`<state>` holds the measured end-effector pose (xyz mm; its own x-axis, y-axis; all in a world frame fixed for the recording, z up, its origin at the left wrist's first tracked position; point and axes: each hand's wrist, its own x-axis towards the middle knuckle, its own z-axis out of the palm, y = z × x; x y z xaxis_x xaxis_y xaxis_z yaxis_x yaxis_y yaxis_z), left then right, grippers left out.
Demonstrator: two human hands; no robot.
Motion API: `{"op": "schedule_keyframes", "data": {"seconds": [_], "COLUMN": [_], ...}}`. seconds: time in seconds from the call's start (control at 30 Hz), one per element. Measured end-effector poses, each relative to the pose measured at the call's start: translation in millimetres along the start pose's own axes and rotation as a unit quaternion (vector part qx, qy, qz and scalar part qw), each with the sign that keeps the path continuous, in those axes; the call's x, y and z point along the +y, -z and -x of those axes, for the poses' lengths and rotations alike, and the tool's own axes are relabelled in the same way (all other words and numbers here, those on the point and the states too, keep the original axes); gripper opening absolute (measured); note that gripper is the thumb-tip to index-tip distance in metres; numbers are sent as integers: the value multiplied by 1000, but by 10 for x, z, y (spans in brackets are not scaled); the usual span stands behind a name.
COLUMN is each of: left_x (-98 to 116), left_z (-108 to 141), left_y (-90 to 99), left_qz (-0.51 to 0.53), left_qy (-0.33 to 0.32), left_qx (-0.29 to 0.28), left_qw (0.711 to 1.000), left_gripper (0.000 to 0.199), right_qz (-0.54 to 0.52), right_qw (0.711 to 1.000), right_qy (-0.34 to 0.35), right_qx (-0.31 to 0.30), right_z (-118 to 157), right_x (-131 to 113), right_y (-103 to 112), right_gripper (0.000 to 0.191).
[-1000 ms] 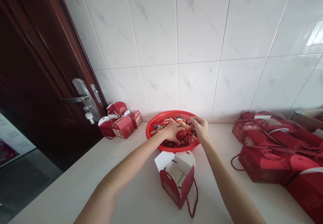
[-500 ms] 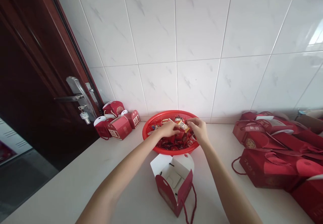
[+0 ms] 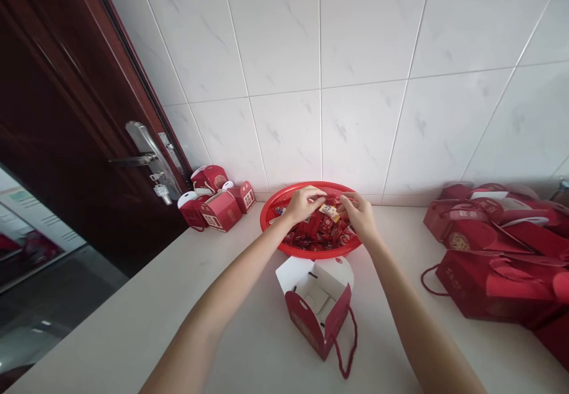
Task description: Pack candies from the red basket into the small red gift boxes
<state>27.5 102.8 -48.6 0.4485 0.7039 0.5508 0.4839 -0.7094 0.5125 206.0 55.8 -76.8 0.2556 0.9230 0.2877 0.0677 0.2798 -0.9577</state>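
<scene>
A red plastic basket (image 3: pixel 320 254) full of small wrapped sweets (image 3: pixel 326 239) stands against the wall. Over its left part is my left hand (image 3: pixel 304 204), thumb and fingers closed in a pinch. My right hand (image 3: pixel 361 215) reaches over the right side, fingers bent and fingertips together. What either pinch holds, if anything, is too small to make out. A white and yellow packet (image 3: pixel 329 211) lies among the red sweets between the hands. In front of the basket, between my forearms, sits an open red gift box (image 3: pixel 311 326), white inside, with its cord handle hanging right.
Several small red boxes (image 3: pixel 221 210) stand at the left by the dark door (image 3: pixel 66 115), which has keys (image 3: pixel 162 192) in its lock. Many red boxes (image 3: pixel 484 284) are heaped on the right of the white tabletop (image 3: pixel 231 346). A tiled wall (image 3: pixel 284 139) rises behind.
My left hand has lifted off the sweets and moved toward the far side of the basket. My right hand stays near the packet. The whole view has shifted slightly.
</scene>
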Motion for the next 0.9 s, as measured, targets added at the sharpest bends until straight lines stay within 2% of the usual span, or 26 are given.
{"op": "schedule_keyframes", "data": {"seconds": [0.13,0.3,0.47,0.6,0.67,0.77,0.9], "left_x": [3,-90,-156,-187,-206,-229,-236], "left_z": [7,-1,-4,-2,2,5,-8], "left_y": [-22,-74,-84,-104,-129,-172,-211], "left_qz": [-2,-18,-58,-79,-87,-101,-97], "left_qy": [-23,-13,5,24,36,50,60], "left_qx": [-20,-61,-141,-209,-234,-246,-247], "left_qw": [1000,998,988,974,968,963,962], "left_gripper": [23,24,21,9,16,27,15], "right_qz": [19,78,98,96,93,87,71], "right_qw": [999,996,994,995,995,996,997], "right_qy": [3,15,20,24,24,23,22], "right_qx": [-28,-44,-33,-20,-15,-8,2], "right_z": [5,29,32,19,15,16,17], "right_x": [-8,-36,-51,-55,-56,-57,-53], "right_y": [-19,-34,-9,-2,-5,-9,-11], "right_gripper": [33,16,13,13,12,11,11]}}
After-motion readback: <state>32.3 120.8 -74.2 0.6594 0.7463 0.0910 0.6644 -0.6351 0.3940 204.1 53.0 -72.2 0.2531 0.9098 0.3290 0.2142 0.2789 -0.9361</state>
